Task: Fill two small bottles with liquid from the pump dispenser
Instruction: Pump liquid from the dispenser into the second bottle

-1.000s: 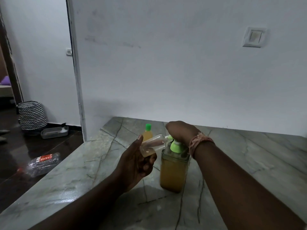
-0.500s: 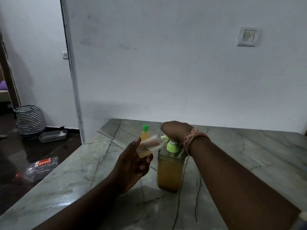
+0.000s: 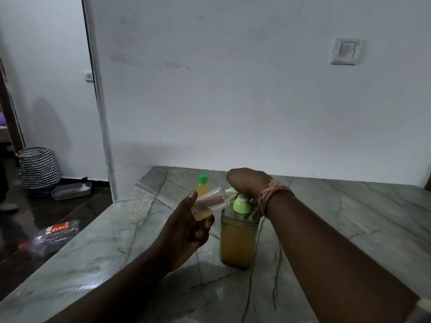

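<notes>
Left hand [image 3: 186, 231] grips small clear bottle [image 3: 211, 202], tilted, mouth at pump spout. Pump dispenser [image 3: 238, 238] upright on marble tabletop [image 3: 349, 229]; right hand [image 3: 247, 181] pressing on pump head, finger curl hidden. Behind: green-capped filled bottle [image 3: 202, 186], upright.

Bare counter [image 3: 349, 217] right of pump dispenser [image 3: 238, 241]

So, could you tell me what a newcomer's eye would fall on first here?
The pump dispenser, full of amber liquid, stands mid-counter, with the right hand pressing on its green pump top. Just left of it, the left hand holds a small clear bottle tilted, mouth at the spout. Behind stands a filled small bottle with a green cap.
</notes>
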A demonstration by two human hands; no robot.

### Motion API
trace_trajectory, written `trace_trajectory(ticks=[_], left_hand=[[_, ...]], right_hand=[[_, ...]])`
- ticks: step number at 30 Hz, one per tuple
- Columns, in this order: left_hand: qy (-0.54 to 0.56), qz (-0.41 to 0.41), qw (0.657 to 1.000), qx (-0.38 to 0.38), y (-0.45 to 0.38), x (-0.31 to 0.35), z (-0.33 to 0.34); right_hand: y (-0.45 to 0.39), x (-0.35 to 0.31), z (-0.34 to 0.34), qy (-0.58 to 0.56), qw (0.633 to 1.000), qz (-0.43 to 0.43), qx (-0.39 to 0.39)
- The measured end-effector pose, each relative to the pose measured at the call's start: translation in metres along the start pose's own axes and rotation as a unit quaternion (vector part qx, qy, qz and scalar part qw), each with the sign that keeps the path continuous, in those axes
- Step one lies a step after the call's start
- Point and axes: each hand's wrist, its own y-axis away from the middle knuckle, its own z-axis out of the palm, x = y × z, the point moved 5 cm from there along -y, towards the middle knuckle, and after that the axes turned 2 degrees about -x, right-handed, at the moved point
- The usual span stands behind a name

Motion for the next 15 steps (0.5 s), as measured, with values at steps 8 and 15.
trace_trajectory(ticks=[8,15], left_hand=[[0.004,-0.004,1.0,0.004,0.001,0.0,-0.001],[0.013,-0.011,1.0,-0.002,0.003,0.002,0.001]], right_hand=[[0.006,-0.002,0.001,0.024,1.0,-0.009,0.005],[0.007,-0.009,-0.003,-0.084,0.996,-0.042,-0.009]])
